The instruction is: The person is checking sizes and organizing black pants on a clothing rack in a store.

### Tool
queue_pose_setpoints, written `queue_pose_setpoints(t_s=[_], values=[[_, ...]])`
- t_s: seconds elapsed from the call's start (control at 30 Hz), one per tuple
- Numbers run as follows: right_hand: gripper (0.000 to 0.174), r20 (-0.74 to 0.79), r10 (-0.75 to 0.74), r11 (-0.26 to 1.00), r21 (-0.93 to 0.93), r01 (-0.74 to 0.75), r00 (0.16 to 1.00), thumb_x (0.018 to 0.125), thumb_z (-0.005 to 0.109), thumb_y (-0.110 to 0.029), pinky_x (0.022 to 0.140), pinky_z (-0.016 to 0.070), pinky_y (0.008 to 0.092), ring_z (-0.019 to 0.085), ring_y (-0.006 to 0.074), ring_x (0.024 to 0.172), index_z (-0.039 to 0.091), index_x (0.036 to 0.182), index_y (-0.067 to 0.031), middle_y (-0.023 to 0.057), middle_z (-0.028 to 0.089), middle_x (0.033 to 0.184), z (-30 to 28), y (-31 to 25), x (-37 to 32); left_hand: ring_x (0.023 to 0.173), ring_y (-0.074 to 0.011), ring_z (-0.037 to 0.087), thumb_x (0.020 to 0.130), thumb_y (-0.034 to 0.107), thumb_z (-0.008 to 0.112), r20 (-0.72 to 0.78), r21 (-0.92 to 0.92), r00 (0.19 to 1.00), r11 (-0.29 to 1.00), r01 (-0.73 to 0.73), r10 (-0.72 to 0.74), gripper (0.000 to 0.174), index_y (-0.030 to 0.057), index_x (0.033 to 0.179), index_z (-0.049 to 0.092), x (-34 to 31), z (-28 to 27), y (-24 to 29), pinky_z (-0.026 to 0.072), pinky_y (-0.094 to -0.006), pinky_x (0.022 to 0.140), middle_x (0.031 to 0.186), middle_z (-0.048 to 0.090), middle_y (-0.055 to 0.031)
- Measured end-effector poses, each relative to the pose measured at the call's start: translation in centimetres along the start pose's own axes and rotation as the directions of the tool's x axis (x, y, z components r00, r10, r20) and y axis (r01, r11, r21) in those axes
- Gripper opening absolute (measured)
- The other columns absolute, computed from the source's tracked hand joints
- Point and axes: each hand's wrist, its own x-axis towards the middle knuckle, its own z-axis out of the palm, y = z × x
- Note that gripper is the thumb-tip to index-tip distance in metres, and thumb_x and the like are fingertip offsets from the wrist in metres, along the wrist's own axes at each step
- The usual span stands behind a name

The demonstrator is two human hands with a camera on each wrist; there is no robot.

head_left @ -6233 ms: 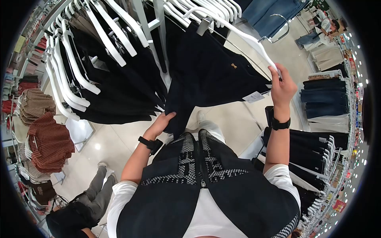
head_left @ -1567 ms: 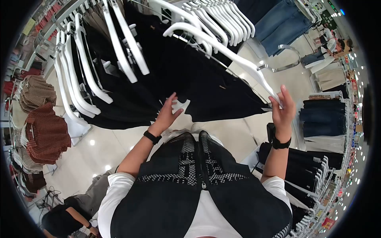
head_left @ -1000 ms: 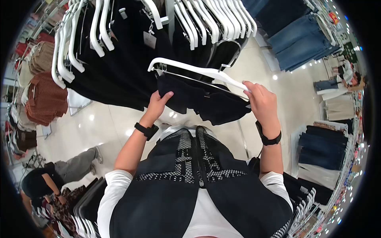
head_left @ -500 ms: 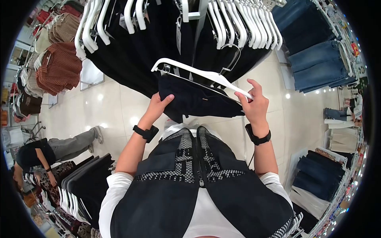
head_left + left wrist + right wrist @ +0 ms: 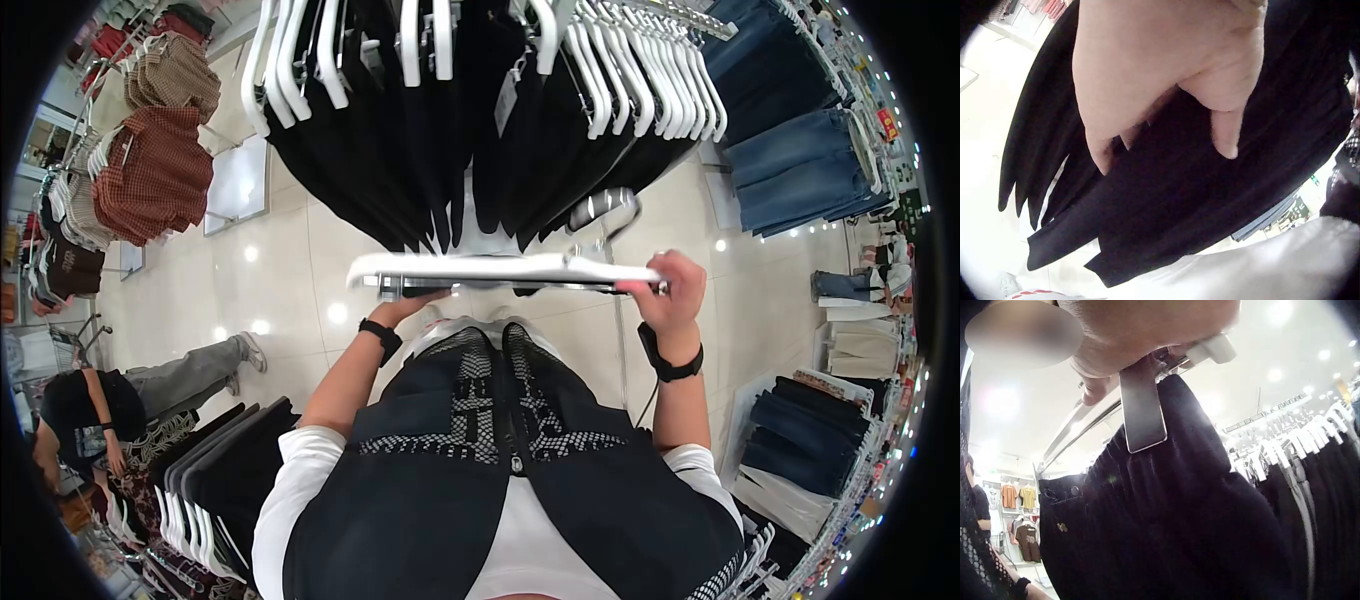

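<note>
In the head view my right hand (image 5: 677, 290) grips the right end of a white clip hanger (image 5: 520, 268), held level in front of my vest. Its metal hook, blurred, points away from me. Dark trousers (image 5: 1147, 506) hang from it in the right wrist view, with a metal clip (image 5: 1143, 415) at the waistband and a small gold emblem on the front. My left hand (image 5: 408, 306) is partly hidden under the hanger's left half. Seen from the left wrist, the left hand (image 5: 1160, 62) lies against the dark cloth (image 5: 1166, 194), thumb and fingers extended and apart.
Ahead is a rack of black trousers (image 5: 400, 150) on white hangers. Checked shirts (image 5: 155, 175) hang at left, jeans (image 5: 800, 165) at right. A person (image 5: 90, 410) stands at lower left beside another rack of dark clothes (image 5: 235, 460). Pale tiled floor (image 5: 310, 330) lies between.
The hanger has turned from slanting to level and come lower, nearer my body. My left hand has gone from pinching the cloth at its side to lying beneath the hanger.
</note>
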Motion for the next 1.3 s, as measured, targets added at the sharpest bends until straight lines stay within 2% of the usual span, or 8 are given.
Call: queue_pose_setpoints(t_s=[0.07, 0.17, 0.3, 0.43, 0.73, 0.97, 1.13, 1.3], values=[[0.058, 0.12, -0.095, 0.993, -0.064, 0.103, 0.988, 0.065, 0.092, -0.032, 0.044, 0.0374, 0.0285, 0.049, 0.0175, 0.047, 0.052, 0.098, -0.008, 0.0052, 0.056, 0.063, -0.1, -2.2, 0.2, 0.109, -0.0202, 0.065, 0.095, 0.014, 0.06, 0.061, 0.023, 0.84, 0.84, -0.542, 0.54, 0.033, -0.0005, 0.125, 0.062, 0.7, -1.0, 0.9, 0.0511, -0.032, 0.097, 0.12, 0.067, -0.0125], [0.057, 0.232, -0.108, 0.987, -0.089, 0.132, 0.967, 0.064, 0.09, -0.044, 0.045, 0.0373, 0.0315, 0.048, 0.0212, 0.048, 0.052, 0.091, -0.0104, 0.0032, 0.055, 0.062, 0.1, -4.9, -1.0, 0.103, -0.02, 0.066, 0.097, 0.014, 0.051, -0.168, -0.39, 0.957, 0.875, -0.286, 0.238, 0.031, 0.0, 0.123, 0.062, 0.5, -1.1, 3.3, 0.0517, -0.0321, 0.097, 0.114, 0.068, -0.0115], [0.055, 0.132, 0.155, 0.986, 0.039, -0.161, 0.979, 0.065, 0.093, -0.031, 0.046, 0.0363, 0.0292, 0.048, 0.0171, 0.048, 0.054, 0.095, -0.007, 0.0052, 0.054, 0.063, 2.5, -6.1, -2.2, 0.105, -0.019, 0.065, 0.098, 0.011, 0.049, -0.209, -0.102, 0.937, 0.947, -0.305, 0.28, 0.03, 0.0001, 0.123, 0.061, -0.6, -2.7, 6.5, 0.051, -0.0323, 0.098, 0.112, 0.068, -0.0103], [0.049, 0.046, 0.586, 0.776, 0.257, -0.577, 0.809, 0.078, 0.083, -0.008, 0.052, 0.0345, 0.0231, 0.044, 0.0068, 0.056, 0.05, 0.113, -0.0049, -0.001, 0.051, 0.064, 4.3, -7.1, -0.5, 0.116, -0.0199, 0.06, 0.099, 0.015, 0.051, 0.115, -0.112, 0.965, 0.969, -0.222, 0.235, 0.035, 0.0015, 0.131, 0.056, -0.5, -5.6, 3.4, 0.049, -0.035, 0.102, 0.124, 0.063, -0.0115], [0.046, 0.113, 0.746, 0.628, 0.21, -0.749, 0.657, 0.086, 0.075, -0.004, 0.056, 0.0295, 0.0191, 0.042, 0.0025, 0.06, 0.047, 0.123, -0.0049, -0.0043, 0.05, 0.066, 5.7, -8.6, 0.7, 0.12, -0.0211, 0.058, 0.093, 0.013, 0.06, 0.213, -0.112, 0.961, 0.981, -0.156, 0.177, 0.042, 0.0018, 0.133, 0.057, 0.6, -5.5, 4.0, 0.0472, -0.0352, 0.104, 0.127, 0.063, -0.0126], [0.048, -0.009, 0.645, 0.763, 0.068, -0.643, 0.764, 0.081, 0.079, -0.004, 0.055, 0.0306, 0.0213, 0.042, 0.0042, 0.057, 0.051, 0.12, -0.0041, -0.0026, 0.052, 0.061, 5.6, -11.1, 0.2, 0.123, -0.022, 0.057, 0.088, 0.011, 0.067, 0.362, -0.021, 0.932, 1.0, 0.015, -0.006, 0.048, 0.0019, 0.134, 0.057, -0.4, -5.2, 3.3, 0.0459, -0.0354, 0.105, 0.13, 0.062, -0.0134], [0.045, -0.042, 0.27, 0.905, -0.331, -0.268, 0.962, 0.077, 0.085, -0.016, 0.047, 0.0388, 0.0258, 0.052, 0.0153, 0.05, 0.064, 0.113, 0.0001, 0.0062, 0.058, 0.063, 3.5, -11.6, 0.5, 0.126, -0.0227, 0.056, 0.085, 0.01, 0.072, 0.543, 0.199, 0.766, 0.939, 0.28, -0.344, 0.053, 0.0021, 0.134, 0.058, -1.7, -5.6, 4.1, 0.0449, -0.0355, 0.106, 0.132, 0.062, -0.014], [0.048, -0.09, 0.059, 0.872, -0.479, -0.095, 0.994, 0.075, 0.086, -0.023, 0.046, 0.0375, 0.0268, 0.05, 0.0173, 0.048, 0.061, 0.11, -0.0012, 0.0066, 0.059, 0.067, 1.4, -10.5, 0.0, 0.123, -0.0222, 0.057, 0.078, 0.012, 0.077, 0.578, 0.155, 0.775, 0.967, 0.204, -0.256, 0.057, 0.0017, 0.132, 0.06, -1.6, -3.8, 5.0, 0.0446, -0.0341, 0.105, 0.131, 0.063, -0.014]])
